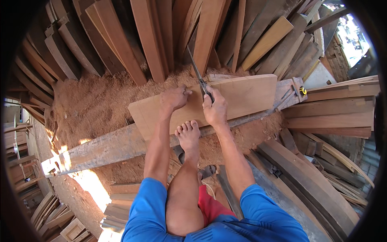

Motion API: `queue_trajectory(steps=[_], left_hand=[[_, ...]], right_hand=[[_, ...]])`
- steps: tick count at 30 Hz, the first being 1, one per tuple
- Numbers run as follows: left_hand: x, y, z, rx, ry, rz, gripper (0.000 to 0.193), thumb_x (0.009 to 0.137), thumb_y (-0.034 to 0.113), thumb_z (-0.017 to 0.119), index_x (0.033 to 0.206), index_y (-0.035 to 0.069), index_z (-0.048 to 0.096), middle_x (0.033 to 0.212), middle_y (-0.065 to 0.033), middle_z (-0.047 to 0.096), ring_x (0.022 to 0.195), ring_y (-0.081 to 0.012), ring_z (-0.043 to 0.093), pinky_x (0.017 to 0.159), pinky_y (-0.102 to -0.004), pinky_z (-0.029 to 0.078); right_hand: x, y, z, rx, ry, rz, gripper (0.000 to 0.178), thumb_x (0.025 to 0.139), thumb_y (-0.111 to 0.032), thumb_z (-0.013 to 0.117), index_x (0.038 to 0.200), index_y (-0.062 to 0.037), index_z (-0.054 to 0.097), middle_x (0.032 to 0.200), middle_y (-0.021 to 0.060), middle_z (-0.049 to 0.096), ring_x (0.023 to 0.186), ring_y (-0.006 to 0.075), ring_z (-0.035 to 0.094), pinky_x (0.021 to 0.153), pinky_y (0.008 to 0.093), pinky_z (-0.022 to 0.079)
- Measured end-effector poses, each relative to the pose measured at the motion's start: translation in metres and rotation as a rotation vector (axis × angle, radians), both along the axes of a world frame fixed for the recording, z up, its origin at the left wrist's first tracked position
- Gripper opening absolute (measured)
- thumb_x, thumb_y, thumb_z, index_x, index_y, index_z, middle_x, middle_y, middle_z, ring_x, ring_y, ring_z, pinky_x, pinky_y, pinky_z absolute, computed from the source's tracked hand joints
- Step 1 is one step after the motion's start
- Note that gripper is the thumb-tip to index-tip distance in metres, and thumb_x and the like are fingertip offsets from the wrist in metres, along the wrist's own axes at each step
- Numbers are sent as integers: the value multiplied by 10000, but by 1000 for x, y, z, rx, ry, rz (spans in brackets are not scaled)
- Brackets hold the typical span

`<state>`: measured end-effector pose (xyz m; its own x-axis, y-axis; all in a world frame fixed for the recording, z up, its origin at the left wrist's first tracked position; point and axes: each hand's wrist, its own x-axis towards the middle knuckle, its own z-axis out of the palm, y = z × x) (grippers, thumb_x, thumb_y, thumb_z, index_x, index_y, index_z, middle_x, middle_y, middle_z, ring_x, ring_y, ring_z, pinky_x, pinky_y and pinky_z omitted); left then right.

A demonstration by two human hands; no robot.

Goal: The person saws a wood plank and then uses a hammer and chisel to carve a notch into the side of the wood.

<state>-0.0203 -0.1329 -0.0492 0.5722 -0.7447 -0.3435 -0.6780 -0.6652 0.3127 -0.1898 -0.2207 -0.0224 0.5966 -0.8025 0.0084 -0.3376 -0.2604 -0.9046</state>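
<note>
- Head view: the right hand (215, 108) is closed around a handsaw (198, 76), blade rising away over the board (238, 94).
- The left hand (174, 98) presses flat on the board, fingers seemingly spread.
- A bare foot (188, 135) pins the board's near edge on the beam (105, 147).

One handsaw (196, 72) at twelve o'clock, one pale board (242, 94), two hands, one bare foot (188, 135), one tape measure (302, 91).

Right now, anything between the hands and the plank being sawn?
Nothing visible. The left hand presses directly on the plank; the right hand grips the handsaw, whose blade meets the plank. A bare foot rests at its near edge.
</note>
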Motion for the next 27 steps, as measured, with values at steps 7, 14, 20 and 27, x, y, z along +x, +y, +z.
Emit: queue_trajectory(steps=[7, 14, 20, 27], left_hand=[[19, 12, -6, 22, 58, 72, 485, 1049, 552, 534, 1290, 168, 707, 1240, -196, 740, 1194, -402, 695, 995, -555, 539], [14, 0, -8, 6, 83, 29, 495, 1051, 558, 523, 1282, 162, 710, 1260, -176, 740, 1220, -407, 686, 1016, -554, 537], [24, 11, -4, 76, 105, 66, 519, 1055, 571, 509, 1338, 173, 684, 1311, -173, 714, 1291, -385, 648, 1047, -551, 519], [5, -4, 3, 51, 55, 30, 523, 1058, 571, 504, 1336, 164, 677, 1295, -189, 720, 1258, -392, 667, 1022, -555, 531]], right_hand=[[-167, 100, 11, -6, 30, 96, 369, 1041, -85, 594, 1387, 38, 622, 1199, 245, 731, 1052, 326, 752, 907, 438, 569], [-18, 15, -7, -105, 30, 19, 338, 1035, -102, 617, 1350, 16, 652, 1049, 233, 741, 951, 317, 752, 857, 420, 564], [-156, 93, -3, -11, 3, 67, 365, 1040, -115, 625, 1382, 12, 641, 1084, 242, 744, 974, 327, 758, 875, 434, 567], [-9, 12, -8, 34, 17, -10, 329, 1039, -93, 598, 1347, 14, 644, 1021, 245, 748, 932, 383, 741, 839, 443, 566]])
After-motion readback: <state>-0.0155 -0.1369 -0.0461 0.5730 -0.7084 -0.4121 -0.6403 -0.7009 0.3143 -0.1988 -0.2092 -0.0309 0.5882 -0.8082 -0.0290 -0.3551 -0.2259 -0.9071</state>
